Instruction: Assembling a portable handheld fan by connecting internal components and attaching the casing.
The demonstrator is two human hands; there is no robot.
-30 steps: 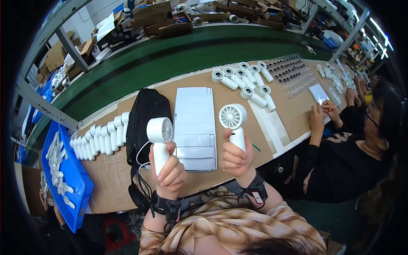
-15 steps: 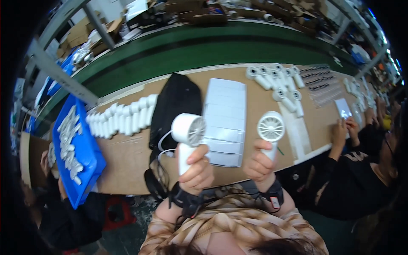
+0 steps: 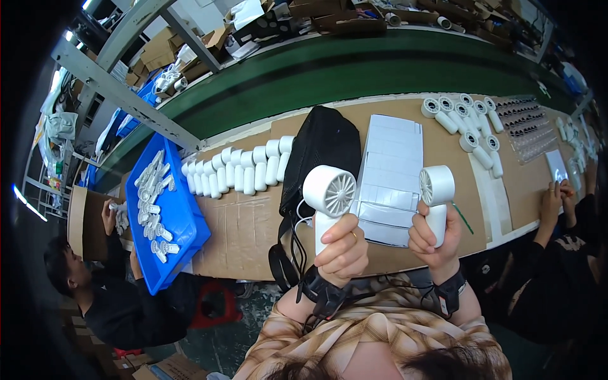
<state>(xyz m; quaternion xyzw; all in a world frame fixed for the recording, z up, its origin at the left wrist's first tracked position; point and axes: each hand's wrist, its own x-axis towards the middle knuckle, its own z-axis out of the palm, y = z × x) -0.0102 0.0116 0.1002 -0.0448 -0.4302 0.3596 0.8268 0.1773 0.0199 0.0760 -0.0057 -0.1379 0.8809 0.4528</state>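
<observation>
Upright in my left hand (image 3: 342,251) is a white handheld fan (image 3: 330,192), its grille turned toward the right and its handle wrapped by my fingers. A second white handheld fan (image 3: 437,185) stands in my right hand (image 3: 436,239), gripped by the handle, its grille now turned left toward the first. Both fans are raised over the table's near side, apart from each other. Behind and between them lies a stack of white flat boxes (image 3: 391,152). A black bag (image 3: 322,145) with straps rests just beyond my left hand.
Rows of white fans (image 3: 244,168) stand at left beside a blue bin (image 3: 178,234) of white parts. More fans (image 3: 465,117) and a clear tray (image 3: 522,126) lie at right. One co-worker (image 3: 95,285) sits left, another (image 3: 551,278) right. A green ledge (image 3: 354,69) runs behind.
The view has swung left, so the table things appear further right. The right fan has turned from facing me to facing left. Both hands still hold their fans.
</observation>
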